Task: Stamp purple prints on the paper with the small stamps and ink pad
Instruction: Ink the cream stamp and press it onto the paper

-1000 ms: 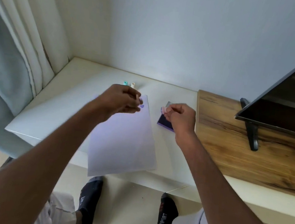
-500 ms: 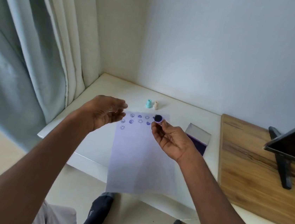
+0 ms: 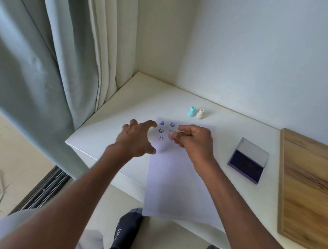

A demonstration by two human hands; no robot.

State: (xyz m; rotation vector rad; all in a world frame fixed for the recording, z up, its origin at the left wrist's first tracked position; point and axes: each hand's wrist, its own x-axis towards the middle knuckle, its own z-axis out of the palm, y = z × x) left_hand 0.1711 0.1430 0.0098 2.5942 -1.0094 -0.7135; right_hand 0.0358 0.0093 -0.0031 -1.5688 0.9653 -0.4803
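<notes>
Right hand (image 3: 194,142) now lowered onto upper paper (image 3: 175,179), fingers pinching a small stamp, mostly hidden; earlier stamp face pointed up. Left hand (image 3: 137,139) hovers spread, holding nothing. Teal stamp (image 3: 191,112) and cream stamp (image 3: 200,113) stand beyond; ink pad (image 3: 246,161) lies open to the right.

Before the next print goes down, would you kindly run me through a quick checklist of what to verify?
1. Stamp in grip: right hand pinches something small over the paper, mostly hidden: cannot tell.
2. Stamp face inked: hidden by the fingers: cannot tell.
3. Paper steadied: left hand is spread at its left edge; contact unclear: cannot tell.
4. Free space below the purple prints: ok.
5. Ink pad open, right of the paper: ok.
6. Teal stamp and cream stamp stand upright beyond the paper: ok.
</notes>
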